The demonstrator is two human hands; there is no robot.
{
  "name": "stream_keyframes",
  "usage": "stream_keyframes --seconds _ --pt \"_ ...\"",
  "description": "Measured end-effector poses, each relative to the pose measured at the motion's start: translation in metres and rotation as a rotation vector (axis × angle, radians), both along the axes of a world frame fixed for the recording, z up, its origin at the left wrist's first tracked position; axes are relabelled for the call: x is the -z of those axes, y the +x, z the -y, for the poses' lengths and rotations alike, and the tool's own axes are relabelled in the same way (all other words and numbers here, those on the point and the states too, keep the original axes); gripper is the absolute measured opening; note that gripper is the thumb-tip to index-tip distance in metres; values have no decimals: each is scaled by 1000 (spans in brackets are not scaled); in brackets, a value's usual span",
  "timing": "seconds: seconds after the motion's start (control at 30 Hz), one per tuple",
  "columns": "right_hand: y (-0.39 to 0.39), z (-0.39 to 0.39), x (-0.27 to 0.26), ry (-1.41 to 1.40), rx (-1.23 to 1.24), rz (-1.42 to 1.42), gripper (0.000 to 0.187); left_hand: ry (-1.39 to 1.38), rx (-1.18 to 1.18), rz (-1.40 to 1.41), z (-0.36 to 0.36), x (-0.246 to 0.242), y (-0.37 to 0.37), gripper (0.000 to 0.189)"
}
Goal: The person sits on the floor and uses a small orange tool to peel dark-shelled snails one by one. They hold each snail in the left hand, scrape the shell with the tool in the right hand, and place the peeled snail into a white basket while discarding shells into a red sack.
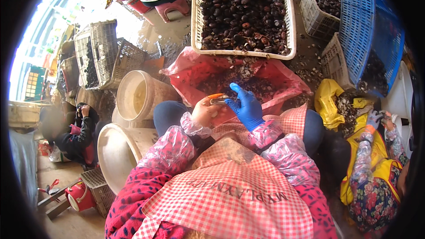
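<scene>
My left hand (202,112) is bare, with an orange cover on one finger. Its fingertips grip a small metal hand tool (218,101). My right hand (247,109), in a blue rubber glove, is close beside it on the right. Its thumb and forefinger are spread around the tool's right end; whether they hold anything is unclear. Both hands are above an open pink plastic sack (189,69) containing dark and pale scraps. Beyond the sack is a white plastic crate (244,53) full of dark rounded pieces (242,10), perhaps nuts or shellfish.
Pale buckets (127,96) lie tipped at left, near stacked crates (104,53). To the right are a blue crate (357,30) and a yellow sack (327,103). A co-worker in a yellow apron (372,159) sits at right; another person (78,139) is at left.
</scene>
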State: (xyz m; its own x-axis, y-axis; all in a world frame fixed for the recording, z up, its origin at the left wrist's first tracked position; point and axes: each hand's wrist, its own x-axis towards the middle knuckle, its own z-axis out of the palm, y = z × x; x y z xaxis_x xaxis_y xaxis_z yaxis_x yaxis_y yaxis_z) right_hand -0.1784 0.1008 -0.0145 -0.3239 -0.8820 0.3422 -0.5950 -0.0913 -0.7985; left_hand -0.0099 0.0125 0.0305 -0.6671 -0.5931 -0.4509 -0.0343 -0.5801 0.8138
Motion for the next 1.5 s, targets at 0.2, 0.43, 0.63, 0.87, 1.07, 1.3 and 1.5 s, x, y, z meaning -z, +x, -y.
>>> stream_keyframes --seconds 0.2,0.43,0.63,0.87,1.07,1.3,1.5 --pt "-6 10 25 162 137 542 33 18 85 78 10 -3 7 38" --pt "31 3 8 45 -75 670 20 17 108 -102 30 9 5 40" --pt "15 2 -4 -21 -20 457 21 197 32 -122 21 1 5 37" --pt "4 7 34 86 126 570 30 308 66 -103 13 -11 -2 33" --pt "2 8 27 214 152 729 32 394 -33 -182 14 -15 -1 38" --pt "9 5 8 -87 -41 292 37 275 48 -212 16 9 6 34" --pt "-6 8 22 141 152 543 33 303 28 -157 13 -1 4 37"
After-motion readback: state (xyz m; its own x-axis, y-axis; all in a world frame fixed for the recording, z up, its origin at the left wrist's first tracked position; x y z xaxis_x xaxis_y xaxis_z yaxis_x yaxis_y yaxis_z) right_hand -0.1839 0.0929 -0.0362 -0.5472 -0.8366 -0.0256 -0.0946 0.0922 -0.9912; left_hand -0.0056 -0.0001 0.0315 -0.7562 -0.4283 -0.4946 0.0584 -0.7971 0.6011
